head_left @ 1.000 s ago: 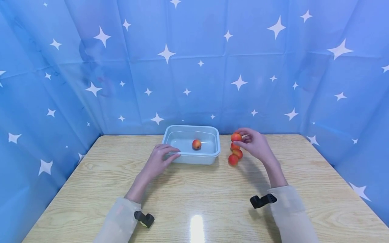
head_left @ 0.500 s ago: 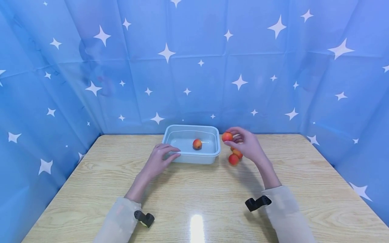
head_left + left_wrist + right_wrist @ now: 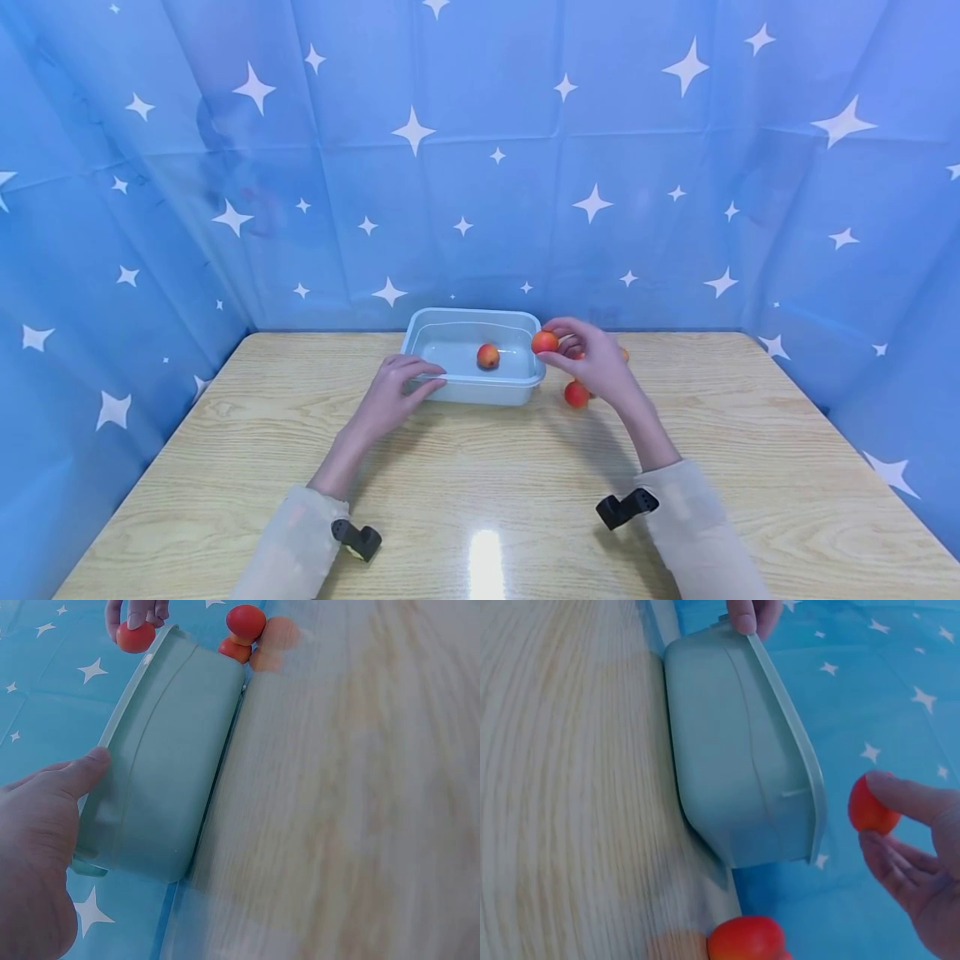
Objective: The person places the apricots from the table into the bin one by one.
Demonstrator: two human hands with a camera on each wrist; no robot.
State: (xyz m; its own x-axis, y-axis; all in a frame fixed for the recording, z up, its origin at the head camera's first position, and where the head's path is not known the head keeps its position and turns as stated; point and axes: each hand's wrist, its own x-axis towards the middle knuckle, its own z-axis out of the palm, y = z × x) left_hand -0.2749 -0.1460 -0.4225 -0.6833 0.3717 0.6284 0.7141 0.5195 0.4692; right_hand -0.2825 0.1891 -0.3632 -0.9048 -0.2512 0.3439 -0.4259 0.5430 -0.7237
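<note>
Blue curtain (image 3: 480, 242): hangs behind and to both sides, printed with white four-pointed stars
Wooden table (image 3: 465, 475): pale grain, bright glare toward the front
Pale blue tub (image 3: 480, 392): at the table's far side, mouth facing up, long axis running left to right
Pale sleeves (image 3: 288, 546): a small black camera (image 3: 358, 540) at each cuff
Left hand (image 3: 390, 393): thumb and fingers pinching the tub's near rim, toward its left end
Right hand (image 3: 600, 358): thumb and fingertips holding one fruit
Table fruits (image 3: 577, 394): right of the tub, partly hidden by that hand
Held fruit (image 3: 544, 342): red-orange, raised beside the tub's right rim; I can't tell where its stem end points
Tub fruit (image 3: 488, 357): on the tub's floor, dark spot toward the near side
</note>
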